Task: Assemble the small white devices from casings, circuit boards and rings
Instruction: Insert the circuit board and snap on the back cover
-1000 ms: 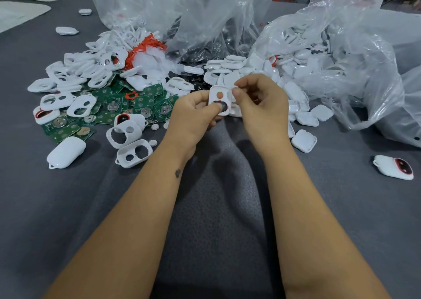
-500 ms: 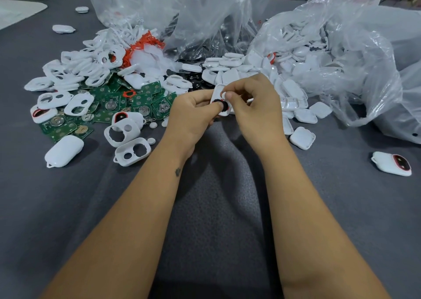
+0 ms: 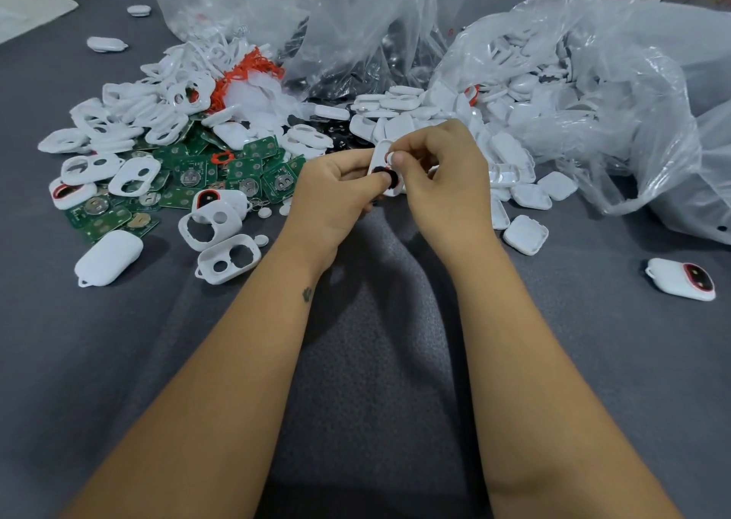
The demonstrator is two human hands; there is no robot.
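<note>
Above the grey counter, the left hand grips a white casing with a black ring under its thumb. The right hand pinches the casing's far end, where a little red shows. To the left lie green circuit boards, too many and too overlapped to count, beside three open casing frames and one closed white shell. One finished device with a red ring lies far right. Clear plastic bags hold more white casings.
</note>
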